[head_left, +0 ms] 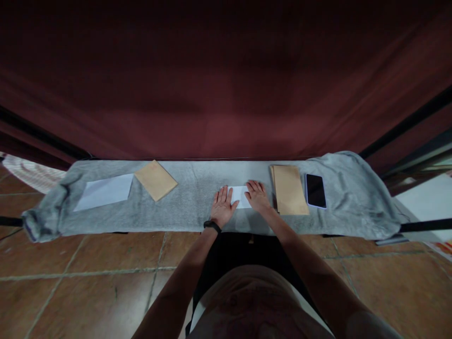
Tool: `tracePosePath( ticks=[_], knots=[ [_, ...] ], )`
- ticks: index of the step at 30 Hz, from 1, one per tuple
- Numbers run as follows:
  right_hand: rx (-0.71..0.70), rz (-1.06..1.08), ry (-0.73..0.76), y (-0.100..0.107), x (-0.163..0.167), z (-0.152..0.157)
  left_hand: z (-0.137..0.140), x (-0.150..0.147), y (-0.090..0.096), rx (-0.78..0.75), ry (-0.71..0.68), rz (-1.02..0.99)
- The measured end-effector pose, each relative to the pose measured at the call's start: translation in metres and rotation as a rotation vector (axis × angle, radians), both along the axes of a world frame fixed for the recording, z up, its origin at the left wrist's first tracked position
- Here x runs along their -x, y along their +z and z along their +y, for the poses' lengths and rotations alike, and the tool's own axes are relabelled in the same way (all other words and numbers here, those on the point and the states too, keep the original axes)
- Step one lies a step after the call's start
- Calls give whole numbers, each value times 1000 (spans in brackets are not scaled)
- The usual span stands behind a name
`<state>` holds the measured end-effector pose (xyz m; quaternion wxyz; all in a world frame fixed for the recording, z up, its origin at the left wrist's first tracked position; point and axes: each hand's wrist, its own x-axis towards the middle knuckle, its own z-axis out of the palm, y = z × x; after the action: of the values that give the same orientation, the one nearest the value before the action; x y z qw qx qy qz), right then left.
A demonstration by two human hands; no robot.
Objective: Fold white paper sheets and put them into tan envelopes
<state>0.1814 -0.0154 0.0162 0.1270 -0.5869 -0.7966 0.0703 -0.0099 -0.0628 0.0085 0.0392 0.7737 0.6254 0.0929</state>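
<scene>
A small white sheet of paper (pixel 239 197), perhaps folded, lies on the grey cloth in front of me. My left hand (pixel 223 207) rests flat on its left end, fingers stretched out, with a black band on the wrist. On the right end lies my right hand (pixel 259 195), also flat with its fingers extended. Just right of that hand is a stack of brown envelopes (pixel 291 190). Parts of the paper under both palms are hidden.
A grey cloth (pixel 190 212) covers the long narrow table. To the left are a larger white sheet (pixel 105 192) and a single brown envelope (pixel 156 180). A tablet or phone with a dark screen (pixel 315 190) lies right of the stack. A dark red curtain (pixel 226 127) hangs behind.
</scene>
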Motion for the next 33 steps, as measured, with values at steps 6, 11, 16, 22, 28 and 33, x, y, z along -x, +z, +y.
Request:
tracePosePath(
  ticks=[6,11,16,22,28,33],
  knots=[
    [-61,61,119,-8,14,-38,-2,1,2,-15,61,-151],
    [-151,62,107,-20,26,-71,-1,-4,11,41,300,-424],
    [-148,43,65,-17,30,-74,10,5,19,161,528,-961],
    [-134,63,105,-12,35,-77,8,7,24,175,596,-1311],
    [1,441,31,18,42,-62,1,-8,48,219,390,-1529],
    [217,1178,-219,35,48,-48,-8,-6,51,294,457,-1540]
  ],
)
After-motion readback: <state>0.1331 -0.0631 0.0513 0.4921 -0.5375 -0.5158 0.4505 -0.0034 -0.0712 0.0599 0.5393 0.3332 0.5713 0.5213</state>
